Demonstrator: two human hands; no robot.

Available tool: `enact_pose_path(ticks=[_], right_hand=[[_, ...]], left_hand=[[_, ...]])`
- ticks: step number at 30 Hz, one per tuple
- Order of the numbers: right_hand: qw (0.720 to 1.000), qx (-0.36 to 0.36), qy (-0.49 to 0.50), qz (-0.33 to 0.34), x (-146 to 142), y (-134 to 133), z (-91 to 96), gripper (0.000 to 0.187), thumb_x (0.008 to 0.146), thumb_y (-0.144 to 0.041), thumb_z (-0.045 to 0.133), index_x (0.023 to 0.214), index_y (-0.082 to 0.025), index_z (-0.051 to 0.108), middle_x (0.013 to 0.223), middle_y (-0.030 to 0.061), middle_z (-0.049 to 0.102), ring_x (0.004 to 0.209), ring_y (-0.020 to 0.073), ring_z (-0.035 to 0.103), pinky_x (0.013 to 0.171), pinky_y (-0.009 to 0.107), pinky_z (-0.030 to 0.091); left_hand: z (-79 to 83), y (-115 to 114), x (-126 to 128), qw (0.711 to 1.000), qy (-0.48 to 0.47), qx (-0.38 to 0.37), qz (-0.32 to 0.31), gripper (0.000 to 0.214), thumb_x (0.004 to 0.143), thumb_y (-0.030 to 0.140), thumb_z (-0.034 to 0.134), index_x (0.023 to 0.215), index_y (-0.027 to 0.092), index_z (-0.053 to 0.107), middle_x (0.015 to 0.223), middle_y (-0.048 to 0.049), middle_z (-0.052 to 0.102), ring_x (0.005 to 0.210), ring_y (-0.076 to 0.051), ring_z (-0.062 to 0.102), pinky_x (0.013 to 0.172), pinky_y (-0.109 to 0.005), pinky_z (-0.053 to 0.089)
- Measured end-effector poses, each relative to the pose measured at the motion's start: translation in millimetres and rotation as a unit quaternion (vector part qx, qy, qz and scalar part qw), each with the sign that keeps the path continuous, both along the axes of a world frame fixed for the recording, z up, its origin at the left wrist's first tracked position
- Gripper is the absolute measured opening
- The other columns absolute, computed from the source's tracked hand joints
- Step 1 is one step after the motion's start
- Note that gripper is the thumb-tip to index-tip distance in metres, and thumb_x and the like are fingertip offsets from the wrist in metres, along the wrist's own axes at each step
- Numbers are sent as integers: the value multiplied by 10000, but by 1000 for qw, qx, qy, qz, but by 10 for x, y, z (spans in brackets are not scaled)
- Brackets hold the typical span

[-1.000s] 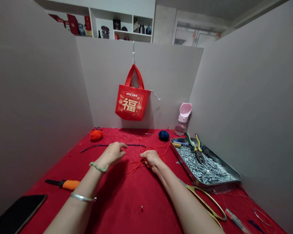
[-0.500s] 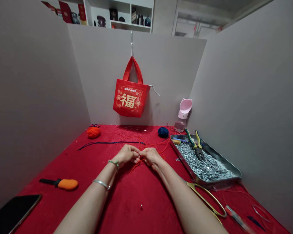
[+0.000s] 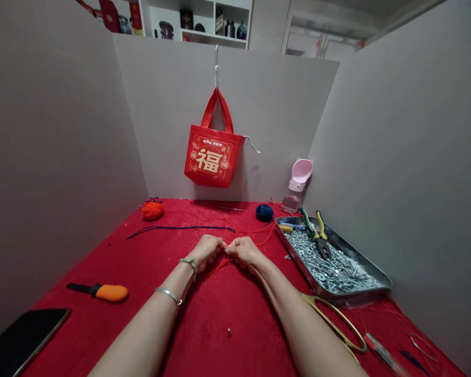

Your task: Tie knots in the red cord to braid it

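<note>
Pinching red string (image 3: 220, 268) close together, the left hand (image 3: 206, 250) and right hand (image 3: 244, 251) are nearly touching. I see loose strands just on the grip's near side, a dark cord (image 3: 180, 228) beyond it, and a tray (image 3: 355, 255) to its right.

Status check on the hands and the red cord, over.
Left hand, right hand: both pinching red cord, close together. Navy cord lies beyond, not between them.

Dim light; soft shadows; edges visibly stretched.
</note>
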State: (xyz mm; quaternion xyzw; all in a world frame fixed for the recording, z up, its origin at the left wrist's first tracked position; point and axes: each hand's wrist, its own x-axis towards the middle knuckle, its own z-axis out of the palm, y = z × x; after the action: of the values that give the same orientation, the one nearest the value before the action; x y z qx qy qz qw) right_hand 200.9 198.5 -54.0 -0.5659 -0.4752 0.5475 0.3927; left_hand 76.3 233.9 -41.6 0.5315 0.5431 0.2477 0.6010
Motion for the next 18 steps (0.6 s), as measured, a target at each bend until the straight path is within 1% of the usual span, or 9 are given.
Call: enact_pose_path(ticks=[2,4,9,12,14,15,17,18], right_hand=[[1000,-3,-4,-2,-4,-11,19,140,612,-190,483,535,-153,372,338,-79,273,278,25,181,320,179,93],[1000,-4,-9,-6,-7,-14,21,125,610,-181,485,543,-151,384,343,-77,281,281,27,187,322,179,98],[999,-11,-53,-4,28,4,14,100,629,-172,482,559,-151,414,340,-75,277,287,34,185,344,187,112],[992,33,-122,18,103,12,83,142,630,-180,525,522,-131,448,373,-53,327,329,30,232,378,189,168],[978,84,-190,35,149,-5,182,160,615,-186,567,499,-117,481,424,-25,397,388,40,307,415,189,215],[966,106,-231,44,160,-23,243,166,608,-189,581,489,-114,493,446,-10,423,420,51,342,433,192,231],[936,137,-319,59,136,-81,365,158,599,-188,591,481,-118,513,464,12,444,467,77,388,456,205,243],[919,147,-360,62,99,-118,417,137,593,-174,586,484,-121,522,469,21,449,482,91,403,463,213,246]], left_hand=[[2,-15,10,1000,-6,-5,11,122,560,236,494,520,150,418,403,81,224,344,-27,138,387,-207,48],[7,-32,23,1000,0,-11,10,133,546,229,522,516,148,421,390,87,211,343,-24,129,389,-210,39],[12,-62,50,1000,-6,-23,1,129,549,248,549,594,135,508,344,92,233,318,-24,129,376,-206,32],[-7,-58,35,999,-28,-24,7,163,575,276,551,661,140,518,357,90,277,310,-24,144,363,-196,42],[-18,-51,15,999,-44,-25,6,192,580,288,567,695,144,514,403,78,351,314,-23,193,354,-189,57],[-21,-48,4,998,-54,-26,2,205,582,291,575,709,143,512,441,66,400,320,-22,225,350,-185,64],[-21,-44,-16,997,-71,-32,-11,206,590,288,575,714,139,504,518,41,474,333,-20,268,346,-180,73],[-20,-41,-25,996,-80,-35,-17,190,599,277,567,707,137,498,531,36,484,332,-18,270,345,-178,73]])
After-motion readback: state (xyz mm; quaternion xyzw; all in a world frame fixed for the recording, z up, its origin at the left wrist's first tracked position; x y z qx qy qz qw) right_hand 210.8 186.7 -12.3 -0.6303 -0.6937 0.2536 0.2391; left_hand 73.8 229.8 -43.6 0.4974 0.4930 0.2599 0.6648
